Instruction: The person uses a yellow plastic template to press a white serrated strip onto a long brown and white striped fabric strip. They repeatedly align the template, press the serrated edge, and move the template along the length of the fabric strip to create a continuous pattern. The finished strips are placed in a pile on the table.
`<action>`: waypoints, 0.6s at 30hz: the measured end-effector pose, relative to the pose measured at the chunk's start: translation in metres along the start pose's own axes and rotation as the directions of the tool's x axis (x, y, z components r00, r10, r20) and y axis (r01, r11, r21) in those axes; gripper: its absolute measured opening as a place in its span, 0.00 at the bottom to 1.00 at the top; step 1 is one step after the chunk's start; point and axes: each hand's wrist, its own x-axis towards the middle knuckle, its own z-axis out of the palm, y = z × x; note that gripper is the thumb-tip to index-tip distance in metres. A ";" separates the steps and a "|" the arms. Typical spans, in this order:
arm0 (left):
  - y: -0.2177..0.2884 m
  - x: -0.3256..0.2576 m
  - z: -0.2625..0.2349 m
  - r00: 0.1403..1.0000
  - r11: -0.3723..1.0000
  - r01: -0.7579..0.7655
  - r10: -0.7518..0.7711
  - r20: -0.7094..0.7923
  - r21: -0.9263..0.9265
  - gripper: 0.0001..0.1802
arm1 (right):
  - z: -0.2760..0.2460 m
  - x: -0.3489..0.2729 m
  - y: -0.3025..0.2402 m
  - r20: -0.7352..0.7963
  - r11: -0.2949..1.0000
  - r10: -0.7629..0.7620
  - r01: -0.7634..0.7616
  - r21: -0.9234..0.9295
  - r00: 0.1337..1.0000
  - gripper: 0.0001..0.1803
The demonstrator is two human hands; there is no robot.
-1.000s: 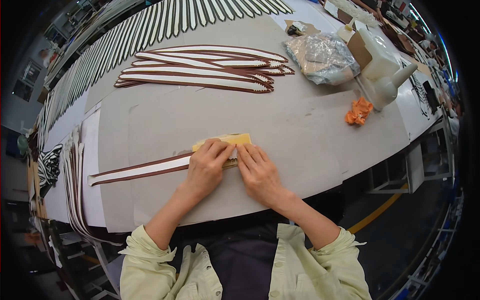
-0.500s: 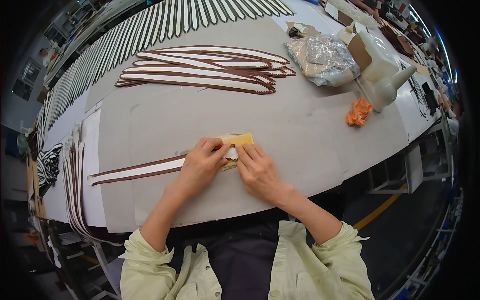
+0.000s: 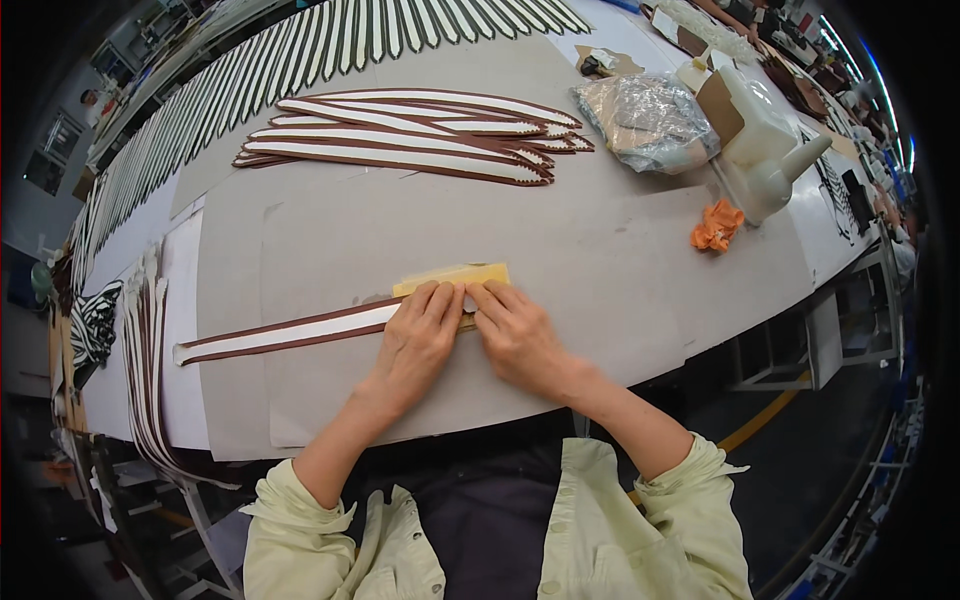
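A long white strip with dark brown edges (image 3: 290,332) lies across the grey table, its right end under my fingers. My left hand (image 3: 425,325) is closed on that end, fingertips pressed together. Close beside it, my right hand (image 3: 510,325) pinches the tip of the same strip, with a bit of white showing between the two hands. Beneath the fingertips lies a yellow rectangular pad (image 3: 455,277), its far edge showing past my hands. The fingers cover most of the strip's end.
Beyond my hands lies a pile of similar brown-edged strips (image 3: 400,135). More strips (image 3: 150,360) hang over the table's left edge. Dark-edged strips (image 3: 330,45) line the far side. To the right are a clear plastic bag (image 3: 645,120), a whitish container (image 3: 765,150) and a crumpled orange piece (image 3: 717,226).
My left hand has slid right along the strip, close against my right hand. The fingers of both hands now meet over the strip's end, covering more of the white.
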 end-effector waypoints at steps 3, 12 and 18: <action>0.003 -0.003 0.003 0.999 1.000 0.026 -0.026 -0.026 0.013 0.29 | -0.005 0.002 0.000 0.071 0.997 -0.057 0.060 -0.051 0.996 0.18; 0.005 -0.009 0.007 0.978 0.987 0.144 -0.153 -0.144 -0.069 0.20 | -0.002 0.004 0.001 0.083 0.999 -0.039 0.040 -0.020 0.996 0.16; 0.002 -0.008 0.003 0.985 0.994 0.111 -0.108 -0.133 0.019 0.20 | -0.003 0.009 0.003 0.075 0.982 -0.136 0.144 -0.121 0.988 0.15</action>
